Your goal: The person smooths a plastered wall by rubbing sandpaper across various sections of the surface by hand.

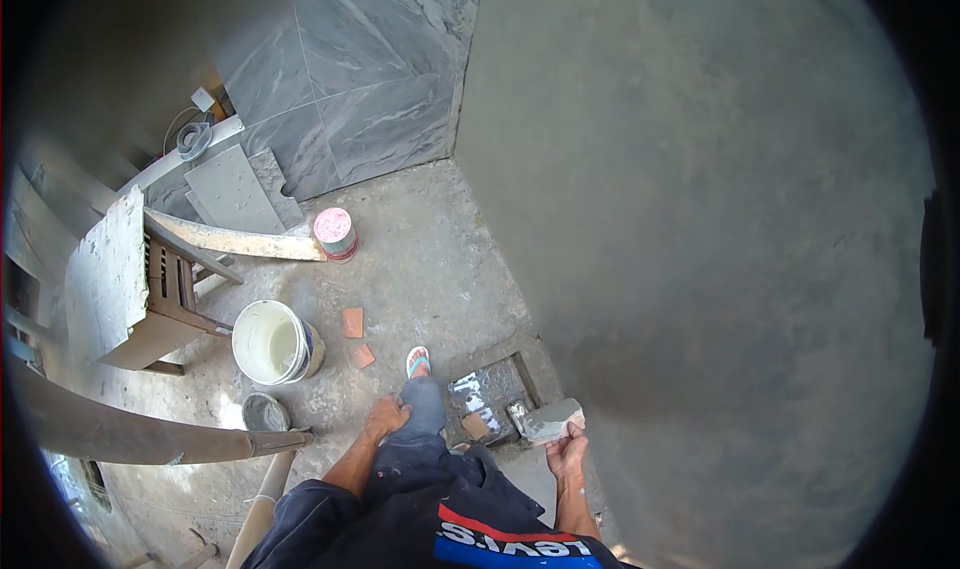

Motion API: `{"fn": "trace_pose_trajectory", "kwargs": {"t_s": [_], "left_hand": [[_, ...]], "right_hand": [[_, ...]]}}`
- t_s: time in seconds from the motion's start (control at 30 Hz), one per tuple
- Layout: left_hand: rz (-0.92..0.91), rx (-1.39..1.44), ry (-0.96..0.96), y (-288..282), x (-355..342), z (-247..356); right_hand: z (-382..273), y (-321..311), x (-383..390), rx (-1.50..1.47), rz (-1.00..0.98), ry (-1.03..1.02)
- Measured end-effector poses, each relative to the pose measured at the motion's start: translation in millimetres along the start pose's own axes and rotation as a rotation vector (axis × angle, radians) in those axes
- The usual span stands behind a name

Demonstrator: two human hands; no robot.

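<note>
My left hand [387, 416] is on my bent leg at the knee, its fingers curled; whether anything is inside them is hidden. My right hand [565, 450] grips a flat rectangular grey piece [548, 419], apparently a cement-smeared trowel, over the right edge of a square recess [522, 377] at the foot of the grey rendered surface [700, 219]. Inside the recess lie pale scraps and a small tan piece [474, 426]. Two orange tile fragments [353, 322] lie on the concrete floor beyond my sandalled foot [418, 359].
Left of me stand a white bucket [251, 335], a smaller grey bucket [250, 414] and a battered board [110, 269] on a wooden frame. A thick pole [150, 429] crosses the lower left. Farther off are a pink-topped pail [336, 244], a curved plank [230, 239] and grey marbled tiles [360, 59].
</note>
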State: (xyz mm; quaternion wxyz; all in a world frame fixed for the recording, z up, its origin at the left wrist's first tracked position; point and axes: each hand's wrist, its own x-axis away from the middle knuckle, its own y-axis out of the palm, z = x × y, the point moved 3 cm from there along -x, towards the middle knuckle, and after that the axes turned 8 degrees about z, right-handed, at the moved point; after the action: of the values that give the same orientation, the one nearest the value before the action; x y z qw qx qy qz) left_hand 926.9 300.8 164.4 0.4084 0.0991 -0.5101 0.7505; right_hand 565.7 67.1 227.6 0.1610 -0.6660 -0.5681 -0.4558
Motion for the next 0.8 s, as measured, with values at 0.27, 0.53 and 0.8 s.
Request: {"fn": "trace_pose_trajectory", "kwargs": {"t_s": [0.27,0.53,0.8], "left_hand": [[-0.562,0.969,-0.065,-38,-17,136],[-0.654,1.241,-0.193,-97,-91,168],[-0.325,1.135,0.003,-156,-118,205]], "right_hand": [[41,178,-7,0.032,-0.149,0.078],[63,299,-25,0.166,-0.232,0.06],[72,386,-17,0.116,-0.185,0.148]]}}
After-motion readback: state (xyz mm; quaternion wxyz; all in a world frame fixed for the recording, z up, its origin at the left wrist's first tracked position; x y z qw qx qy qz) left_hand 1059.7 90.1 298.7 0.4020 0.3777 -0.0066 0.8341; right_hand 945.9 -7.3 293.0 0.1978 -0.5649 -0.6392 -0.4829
